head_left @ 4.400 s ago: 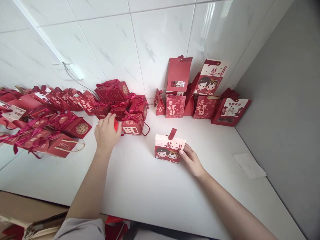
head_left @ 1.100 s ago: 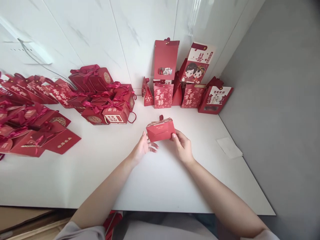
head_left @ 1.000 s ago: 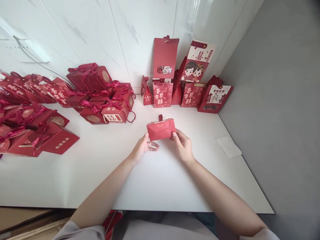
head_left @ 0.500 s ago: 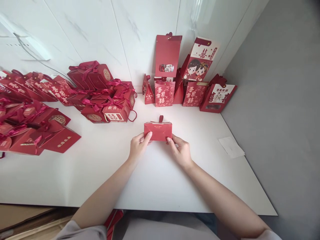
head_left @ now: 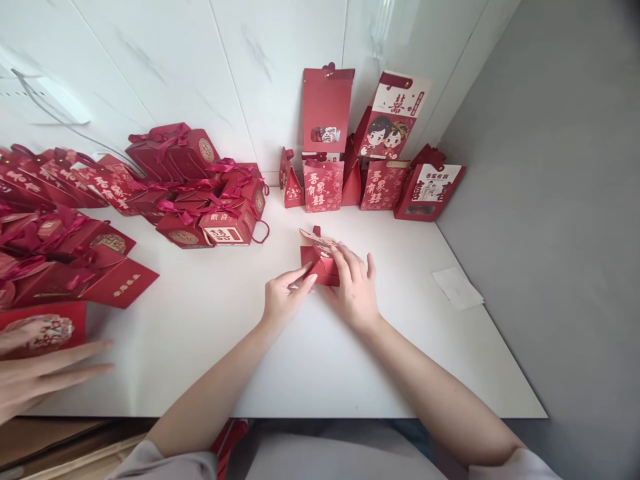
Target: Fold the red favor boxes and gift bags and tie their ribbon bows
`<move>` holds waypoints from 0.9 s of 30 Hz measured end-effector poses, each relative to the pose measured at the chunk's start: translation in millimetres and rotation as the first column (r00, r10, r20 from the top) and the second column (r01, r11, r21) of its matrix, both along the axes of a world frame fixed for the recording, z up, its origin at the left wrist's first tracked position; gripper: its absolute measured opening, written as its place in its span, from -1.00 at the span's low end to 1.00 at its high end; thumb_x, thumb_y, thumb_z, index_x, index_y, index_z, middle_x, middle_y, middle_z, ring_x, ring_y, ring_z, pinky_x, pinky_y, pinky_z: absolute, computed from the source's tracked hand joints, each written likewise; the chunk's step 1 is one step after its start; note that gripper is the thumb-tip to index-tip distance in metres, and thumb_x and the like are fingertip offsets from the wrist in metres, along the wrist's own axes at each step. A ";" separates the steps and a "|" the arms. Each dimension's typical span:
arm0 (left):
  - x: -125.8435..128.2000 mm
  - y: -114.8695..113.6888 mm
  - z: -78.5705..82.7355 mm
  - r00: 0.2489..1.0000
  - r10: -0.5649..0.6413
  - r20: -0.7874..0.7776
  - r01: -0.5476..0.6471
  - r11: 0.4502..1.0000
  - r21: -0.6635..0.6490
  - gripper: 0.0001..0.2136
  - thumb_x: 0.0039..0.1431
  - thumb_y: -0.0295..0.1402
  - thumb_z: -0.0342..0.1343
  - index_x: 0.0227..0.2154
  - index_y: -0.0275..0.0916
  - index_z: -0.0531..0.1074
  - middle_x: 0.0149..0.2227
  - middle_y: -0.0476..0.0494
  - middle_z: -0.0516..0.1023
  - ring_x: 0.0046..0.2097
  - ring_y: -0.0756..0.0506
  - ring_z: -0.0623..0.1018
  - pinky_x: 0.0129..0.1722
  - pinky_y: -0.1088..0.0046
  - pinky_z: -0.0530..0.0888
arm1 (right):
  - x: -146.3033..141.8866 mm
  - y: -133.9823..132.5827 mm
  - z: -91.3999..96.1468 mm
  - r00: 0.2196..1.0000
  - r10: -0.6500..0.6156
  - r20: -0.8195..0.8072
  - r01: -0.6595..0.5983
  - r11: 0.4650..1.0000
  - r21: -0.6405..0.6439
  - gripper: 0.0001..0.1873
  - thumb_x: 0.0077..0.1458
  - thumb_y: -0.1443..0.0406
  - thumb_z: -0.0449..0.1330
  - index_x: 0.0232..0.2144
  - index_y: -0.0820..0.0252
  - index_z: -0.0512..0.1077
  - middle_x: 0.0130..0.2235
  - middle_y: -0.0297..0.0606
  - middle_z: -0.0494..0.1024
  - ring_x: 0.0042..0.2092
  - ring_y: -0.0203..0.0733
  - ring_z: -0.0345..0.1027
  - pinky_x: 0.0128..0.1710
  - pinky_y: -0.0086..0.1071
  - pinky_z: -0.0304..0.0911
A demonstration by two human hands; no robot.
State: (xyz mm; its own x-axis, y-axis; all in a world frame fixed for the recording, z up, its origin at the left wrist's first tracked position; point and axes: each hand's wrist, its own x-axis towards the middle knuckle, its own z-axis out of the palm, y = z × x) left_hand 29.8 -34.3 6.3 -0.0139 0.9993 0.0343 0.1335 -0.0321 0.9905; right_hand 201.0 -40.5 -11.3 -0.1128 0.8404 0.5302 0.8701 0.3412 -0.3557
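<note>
A small red paper gift box (head_left: 327,273) is between my hands over the middle of the white table, with a patterned panel (head_left: 320,241) slanting up from it and a dark red strap (head_left: 317,230) at its far side. My left hand (head_left: 283,299) pinches the box's left side between thumb and fingers. Bent over the right side, the fingers of my right hand (head_left: 359,293) press on the patterned panel and the box edge. The right thumb is mostly hidden behind the hand and box.
Red boxes with ribbons (head_left: 220,217) crowd the table's left side. Finished-looking gift boxes (head_left: 324,183) stand stacked by the wall. White paper (head_left: 457,288) lies near the right edge. At lower left, another person's hand (head_left: 45,373) is at a red box (head_left: 65,327).
The box has turned from a flat front view, and a patterned panel now shows. My right hand moved from its edge onto the top. Another person's hand and a red box appeared at left.
</note>
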 end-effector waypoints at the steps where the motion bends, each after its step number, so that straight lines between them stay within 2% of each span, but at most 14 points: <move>1: 1.9 -2.1 0.4 1.000 -0.001 0.003 0.001 1.000 0.006 -0.53 0.08 -0.10 0.32 0.02 -0.22 0.55 -0.20 -0.15 0.66 -0.35 -0.08 0.64 -0.21 0.33 0.66 | 0.3 0.5 0.2 1.000 0.015 -0.006 -0.015 1.000 0.014 -0.23 0.20 0.28 0.16 0.37 0.13 -0.06 0.31 -0.01 0.27 0.30 0.04 0.17 0.37 0.16 -0.23; 5: 5.7 -6.6 2.3 1.000 0.021 -0.009 -0.021 1.000 0.014 -0.54 0.08 -0.09 0.31 -0.01 -0.23 0.57 -0.27 -0.14 0.66 -0.37 -0.11 0.64 -0.25 0.29 0.66 | 3.6 2.3 0.8 0.994 0.094 -0.047 -0.091 0.994 0.064 -0.23 0.19 0.25 0.16 0.37 0.12 -0.04 0.23 -0.03 0.38 0.26 0.03 0.25 0.35 0.06 -0.12; 13: 5.8 -11.6 4.1 0.988 0.029 -0.149 -0.002 0.984 0.178 -0.65 0.18 -0.10 0.23 -0.07 -0.20 0.60 -0.34 -0.10 0.64 -0.44 -0.07 0.61 -0.34 0.37 0.61 | 4.2 2.0 3.1 0.987 0.148 -0.058 -0.142 0.984 0.106 -0.21 0.19 0.26 0.18 0.38 0.18 -0.02 0.27 -0.01 0.34 0.25 0.07 0.26 0.27 -0.03 0.09; 14: 5.7 -11.2 4.3 0.991 0.014 -0.136 0.008 0.988 0.156 -0.64 0.19 -0.09 0.22 -0.07 -0.20 0.59 -0.31 -0.11 0.64 -0.41 -0.08 0.62 -0.31 0.36 0.61 | 4.0 2.1 2.8 0.988 0.143 -0.053 -0.137 0.985 0.105 -0.23 0.20 0.26 0.17 0.38 0.16 0.00 0.26 -0.03 0.35 0.24 0.06 0.27 0.30 0.00 0.04; 16: 5.1 -8.6 5.0 0.996 -0.047 -0.070 0.052 0.996 0.070 -0.61 0.20 -0.04 0.19 -0.04 -0.19 0.53 -0.15 -0.15 0.62 -0.23 -0.12 0.63 -0.23 0.35 0.62 | 2.6 1.4 2.1 0.992 0.121 -0.036 -0.117 0.988 0.098 -0.31 0.25 0.30 0.12 0.37 0.07 0.03 0.24 -0.10 0.40 0.24 0.05 0.27 0.38 0.12 -0.22; 18: 3.9 -3.8 6.3 0.993 -0.106 0.043 0.108 0.993 -0.055 -0.55 0.21 0.04 0.14 0.00 -0.18 0.43 0.03 -0.20 0.54 -0.04 -0.18 0.59 -0.18 0.32 0.61 | -0.4 -0.7 1.7 0.993 0.121 -0.009 -0.119 0.988 0.101 -0.36 0.30 0.35 0.07 0.36 -0.06 0.04 0.24 -0.21 0.41 0.25 0.03 0.25 0.39 0.23 -0.51; 19: 3.0 -1.1 7.1 0.985 -0.129 0.114 0.143 0.983 -0.119 -0.51 0.22 0.08 0.09 0.01 -0.19 0.38 0.10 -0.23 0.49 0.02 -0.21 0.56 -0.18 0.30 0.61 | -2.2 -2.2 1.8 0.989 0.146 0.004 -0.146 0.983 0.107 -0.37 0.32 0.37 0.06 0.35 -0.12 0.05 0.24 -0.25 0.41 0.26 0.01 0.23 0.38 0.24 -0.56; 21: 0.1 3.7 9.0 0.953 -0.135 0.271 0.191 0.963 -0.192 -0.44 0.23 0.17 -0.03 0.02 -0.21 0.32 0.15 -0.33 0.43 0.04 -0.26 0.55 -0.20 0.25 0.61 | -5.4 -5.3 2.5 0.974 0.227 -0.008 -0.225 0.966 0.125 -0.39 0.30 0.38 0.07 0.32 -0.16 0.09 0.24 -0.27 0.41 0.27 -0.02 0.22 0.40 0.22 -0.47; 22: -1.9 5.4 10.2 0.934 -0.117 0.336 0.187 0.965 -0.183 -0.41 0.24 0.20 -0.10 0.05 -0.21 0.30 0.17 -0.37 0.41 0.02 -0.28 0.55 -0.23 0.23 0.61 | -6.4 -6.6 3.0 0.964 0.260 -0.055 -0.251 0.959 0.131 -0.39 0.28 0.37 0.11 0.30 -0.13 0.11 0.23 -0.25 0.42 0.28 -0.01 0.22 0.40 0.20 -0.38; 24: -7.0 6.6 12.8 0.914 -0.093 0.394 0.127 0.990 -0.061 -0.38 0.26 0.19 -0.16 0.18 -0.15 0.18 0.26 -0.37 0.31 0.04 -0.29 0.54 -0.21 0.20 0.60 | -6.5 -7.5 3.4 0.934 0.257 -0.248 -0.233 0.965 0.120 -0.37 0.20 0.29 0.21 0.26 -0.03 0.12 0.22 -0.14 0.41 0.29 0.03 0.21 0.38 0.19 -0.20; 26: -12.4 5.7 15.1 0.937 -0.122 0.328 0.090 0.990 0.109 -0.33 0.25 0.16 -0.08 0.31 -0.03 -0.03 0.36 -0.34 0.15 0.15 -0.30 0.47 -0.07 0.15 0.57 | -4.2 -5.7 2.0 0.870 0.168 -0.463 -0.173 0.984 0.032 -0.26 0.10 0.18 0.31 0.24 0.05 0.07 0.25 -0.02 0.35 0.28 0.09 0.23 0.30 0.18 0.03; 27: -14.7 4.8 15.7 0.950 -0.167 0.263 0.124 0.977 0.171 -0.29 0.25 0.13 -0.04 0.35 -0.01 -0.10 0.39 -0.32 0.08 0.23 -0.31 0.40 0.02 0.11 0.53 | -2.5 -4.1 0.6 0.835 0.115 -0.538 -0.159 0.987 -0.035 -0.21 0.06 0.13 0.34 0.23 0.07 0.05 0.25 0.02 0.33 0.26 0.11 0.26 0.23 0.14 0.16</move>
